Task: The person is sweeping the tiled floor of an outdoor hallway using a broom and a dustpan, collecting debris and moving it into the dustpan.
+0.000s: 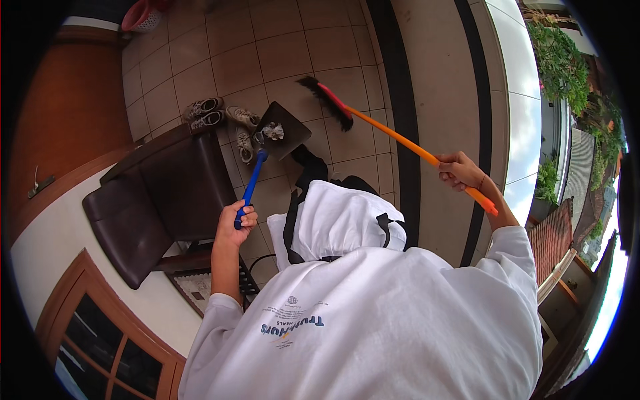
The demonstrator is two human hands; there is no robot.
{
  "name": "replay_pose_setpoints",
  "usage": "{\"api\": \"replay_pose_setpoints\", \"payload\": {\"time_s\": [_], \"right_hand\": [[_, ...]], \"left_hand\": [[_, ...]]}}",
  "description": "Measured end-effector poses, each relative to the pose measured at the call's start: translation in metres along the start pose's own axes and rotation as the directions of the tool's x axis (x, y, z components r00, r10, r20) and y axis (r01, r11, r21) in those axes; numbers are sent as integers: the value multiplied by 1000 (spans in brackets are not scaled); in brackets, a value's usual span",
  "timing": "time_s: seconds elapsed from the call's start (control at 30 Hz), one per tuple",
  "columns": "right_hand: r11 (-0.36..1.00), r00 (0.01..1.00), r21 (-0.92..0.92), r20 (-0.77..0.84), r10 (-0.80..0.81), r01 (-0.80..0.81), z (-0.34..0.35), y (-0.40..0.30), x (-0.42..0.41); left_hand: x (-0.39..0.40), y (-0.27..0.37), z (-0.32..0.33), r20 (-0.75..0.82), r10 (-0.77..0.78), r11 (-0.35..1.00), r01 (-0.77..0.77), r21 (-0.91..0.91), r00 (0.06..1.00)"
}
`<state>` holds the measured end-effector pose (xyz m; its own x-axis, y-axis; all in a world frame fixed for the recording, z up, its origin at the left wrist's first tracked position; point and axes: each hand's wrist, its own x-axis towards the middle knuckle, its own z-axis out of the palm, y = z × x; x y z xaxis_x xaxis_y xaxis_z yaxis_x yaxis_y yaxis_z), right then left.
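Note:
My left hand (239, 220) is wrapped around the blue handle (253, 180) of a dustpan. At its far end the dark dustpan pan (296, 131) carries a crumpled whitish wad (273, 131). My right hand (461, 171) grips the orange pole (395, 135) of a broom near its top end. The broom head (330, 102), red with dark bristles, is to the right of the pan and apart from it. Whether the bristles touch the tiled floor (340, 150) I cannot tell.
Two pairs of sneakers (204, 114) sit left of the pan, one shoe close to its edge. A brown padded chair (165, 195) stands against the left wall, near a wooden door (65, 120). A pink basket (142, 17) is at the far left. A dark-edged step (400, 75) runs along the right.

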<state>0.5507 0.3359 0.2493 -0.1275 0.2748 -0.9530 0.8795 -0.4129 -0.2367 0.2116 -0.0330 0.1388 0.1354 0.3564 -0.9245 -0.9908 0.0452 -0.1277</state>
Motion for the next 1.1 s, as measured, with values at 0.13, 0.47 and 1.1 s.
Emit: {"api": "replay_pose_setpoints", "payload": {"time_s": [0.13, 0.47, 1.1], "right_hand": [[997, 995, 2, 63, 76, -76, 19, 20, -9], [960, 988, -263, -95, -121, 92, 11, 21, 117], [970, 968, -163, -149, -203, 179, -11, 27, 8]], "left_hand": [[1, 5, 5, 0, -18, 1000, 18, -6, 1000], [2, 1, 15, 11, 29, 999, -29, 31, 1000], [35, 20, 45, 56, -58, 998, 57, 12, 997]]}}
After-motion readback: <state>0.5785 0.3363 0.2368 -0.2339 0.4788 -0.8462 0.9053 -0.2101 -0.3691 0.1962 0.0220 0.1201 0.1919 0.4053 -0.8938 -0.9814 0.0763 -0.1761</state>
